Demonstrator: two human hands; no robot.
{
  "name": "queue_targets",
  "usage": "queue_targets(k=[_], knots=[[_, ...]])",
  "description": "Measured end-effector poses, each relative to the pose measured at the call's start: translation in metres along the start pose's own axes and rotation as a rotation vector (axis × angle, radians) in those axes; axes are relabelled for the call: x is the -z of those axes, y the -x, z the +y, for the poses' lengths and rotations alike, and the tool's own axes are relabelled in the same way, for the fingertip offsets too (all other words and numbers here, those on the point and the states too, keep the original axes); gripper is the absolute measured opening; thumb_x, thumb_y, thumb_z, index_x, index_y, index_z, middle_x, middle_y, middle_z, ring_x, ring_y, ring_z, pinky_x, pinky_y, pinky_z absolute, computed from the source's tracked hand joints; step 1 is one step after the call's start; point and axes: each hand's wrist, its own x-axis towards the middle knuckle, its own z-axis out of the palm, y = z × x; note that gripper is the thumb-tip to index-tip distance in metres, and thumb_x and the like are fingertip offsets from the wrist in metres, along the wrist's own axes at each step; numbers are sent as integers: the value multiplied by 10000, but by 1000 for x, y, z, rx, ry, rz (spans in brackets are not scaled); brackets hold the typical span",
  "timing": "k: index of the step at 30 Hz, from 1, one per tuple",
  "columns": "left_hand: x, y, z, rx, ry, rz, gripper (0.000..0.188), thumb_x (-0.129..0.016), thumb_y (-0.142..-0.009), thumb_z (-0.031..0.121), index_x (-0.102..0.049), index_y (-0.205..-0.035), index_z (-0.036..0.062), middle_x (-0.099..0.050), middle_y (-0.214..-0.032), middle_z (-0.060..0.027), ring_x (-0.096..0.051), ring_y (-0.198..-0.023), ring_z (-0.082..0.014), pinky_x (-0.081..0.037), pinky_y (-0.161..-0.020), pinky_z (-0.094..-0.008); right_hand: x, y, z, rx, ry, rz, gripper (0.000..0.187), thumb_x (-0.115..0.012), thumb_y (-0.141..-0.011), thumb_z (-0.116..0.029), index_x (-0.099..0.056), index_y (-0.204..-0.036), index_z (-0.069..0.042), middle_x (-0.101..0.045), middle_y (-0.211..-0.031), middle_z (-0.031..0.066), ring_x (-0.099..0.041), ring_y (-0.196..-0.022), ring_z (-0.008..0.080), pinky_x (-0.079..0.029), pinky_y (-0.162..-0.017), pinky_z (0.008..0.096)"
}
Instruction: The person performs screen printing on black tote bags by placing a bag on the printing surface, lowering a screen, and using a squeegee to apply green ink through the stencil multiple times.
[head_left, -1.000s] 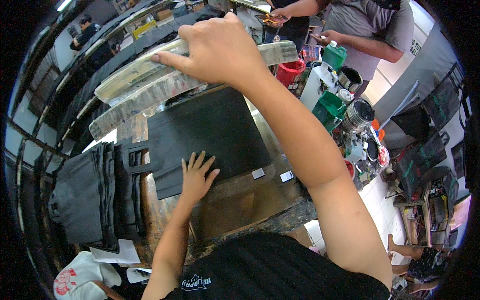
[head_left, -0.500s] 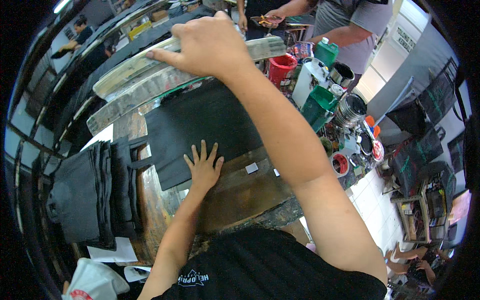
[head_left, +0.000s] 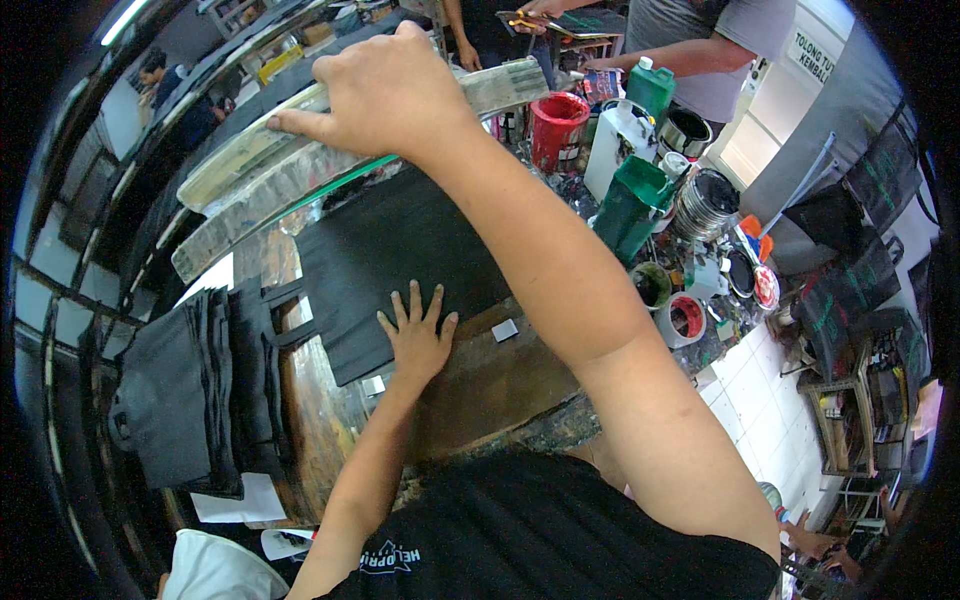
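Observation:
A black cloth bag (head_left: pixel 370 245) lies flat on a worn wooden board, its handles toward the pile on the left. My left hand (head_left: pixel 420 335) rests palm down on the bag's near part, fingers spread. At the far side, my right hand (head_left: pixel 390 90) is wrapped over the edge of a raised screen-printing frame (head_left: pixel 240 220), thumb on the left side. Worn, pale, stained bars make up that edge, with a green strip beneath them. My right hand and forearm hide part of the frame and of the bag's right side.
Stacked black bags (head_left: pixel 175 390) lie at the left. To the right stand a red bucket (head_left: pixel 560 130), a white jug (head_left: pixel 615 150), a green container (head_left: pixel 632 205), paint cans (head_left: pixel 705 205) and a tape roll (head_left: pixel 685 318). A small white card (head_left: pixel 505 331) sits beside the bag. A co-worker (head_left: pixel 690 70) stands beyond.
The whole view has shifted slightly. My right hand and the frame appear a little farther left, with the grip kept. My left hand stays flat on the bag.

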Motion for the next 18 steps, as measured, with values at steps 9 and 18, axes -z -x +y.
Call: queue_targets(k=[9,18], knots=[[-6,2,2,-12,-20,64,620,-465,-1063,540,-468,-1602,233,-289,-1707,-218,-188,-1557,-555,-65,-1181,-796,33,-9,-5,41,-73,-204,694,-444,-1035,-646,-745,-1018,-21,-766,-918,186,-746,-911,313,-491,-909,478],[-12,2,4,-4,-13,115,615,-493,-1053,533,-484,-1592,236,-299,-1704,-207,-192,-1558,-547,-67,-1180,-797,15,-25,2,42,-23,-158,794,-419,-1008,-713,-756,-997,6,-766,-965,225,-738,-961,351,-509,-911,507]])
